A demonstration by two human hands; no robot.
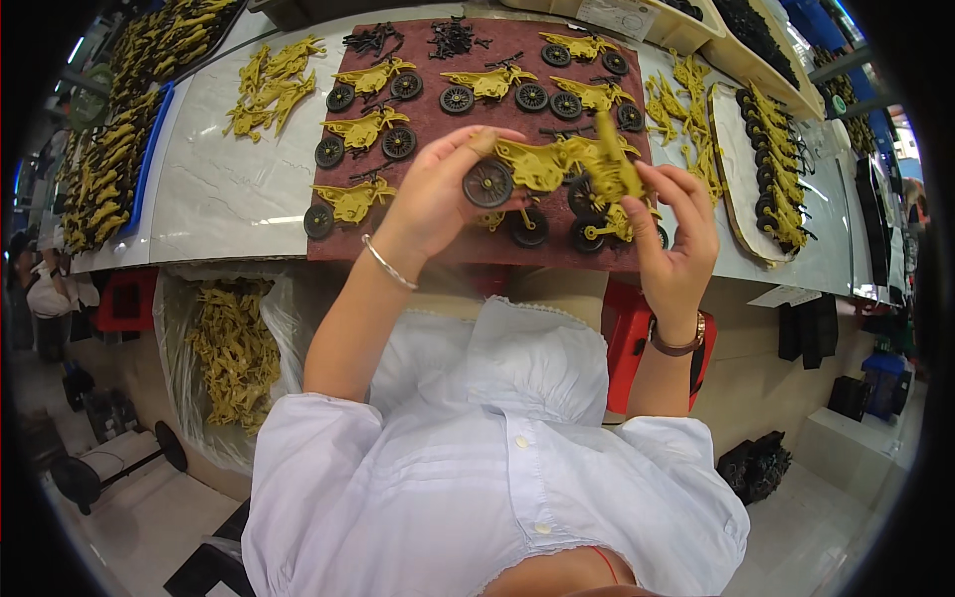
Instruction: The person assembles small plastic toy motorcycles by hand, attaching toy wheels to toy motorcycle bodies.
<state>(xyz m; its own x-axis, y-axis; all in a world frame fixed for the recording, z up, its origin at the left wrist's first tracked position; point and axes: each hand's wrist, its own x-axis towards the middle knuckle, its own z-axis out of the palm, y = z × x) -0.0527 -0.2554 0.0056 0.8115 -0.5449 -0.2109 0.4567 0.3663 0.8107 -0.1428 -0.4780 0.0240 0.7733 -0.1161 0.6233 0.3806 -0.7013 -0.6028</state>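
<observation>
My left hand (438, 189) grips a toy motorcycle (537, 167) with a yellow plastic body and a black spoked wheel at its left end. It is lifted above the dark red mat (448, 224). Between the thumb and fingers of my right hand (678, 234) is a yellow plastic motorcycle part (617, 159), tilted upright and blurred. This part overlaps the right end of the held motorcycle, and I cannot tell whether the two touch. More toy motorcycles with black wheels, such as one motorcycle (368, 134), lie in rows on the mat, some partly hidden behind my hands.
Small black parts (458, 38) lie at the mat's far edge. Loose yellow parts (274, 85) sit left of it, more yellow parts (686, 109) right. A tray (741, 214) holds motorcycles at right; a blue-edged tray (149, 164) stands left. Below is a bag (177, 343) of yellow parts.
</observation>
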